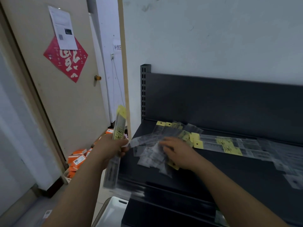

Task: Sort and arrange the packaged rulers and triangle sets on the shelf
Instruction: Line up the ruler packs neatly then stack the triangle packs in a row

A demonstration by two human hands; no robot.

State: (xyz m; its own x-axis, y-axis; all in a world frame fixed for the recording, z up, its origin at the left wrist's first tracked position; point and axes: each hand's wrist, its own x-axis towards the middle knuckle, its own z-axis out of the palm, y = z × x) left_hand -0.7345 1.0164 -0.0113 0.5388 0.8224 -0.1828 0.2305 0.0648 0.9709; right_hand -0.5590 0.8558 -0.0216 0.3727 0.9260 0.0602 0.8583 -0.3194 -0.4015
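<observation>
My left hand (110,149) grips a stack of packaged rulers (119,126) with yellow header cards, held upright just left of the dark shelf (229,169). On the shelf lies a loose pile of clear ruler packets (152,151), some with yellow labels. My right hand (178,153) rests on this pile, fingers spread toward the left. More packaged rulers (229,145) lie in a long row across the shelf to the right, reaching the frame's edge. The image is blurred, so package details are unclear.
The shelf's dark back panel (221,102) and slotted upright post (144,90) stand behind the pile. A beige door (65,95) is at the left, with orange boxes (78,160) on the floor. A white bin (113,212) sits below the shelf's front left corner.
</observation>
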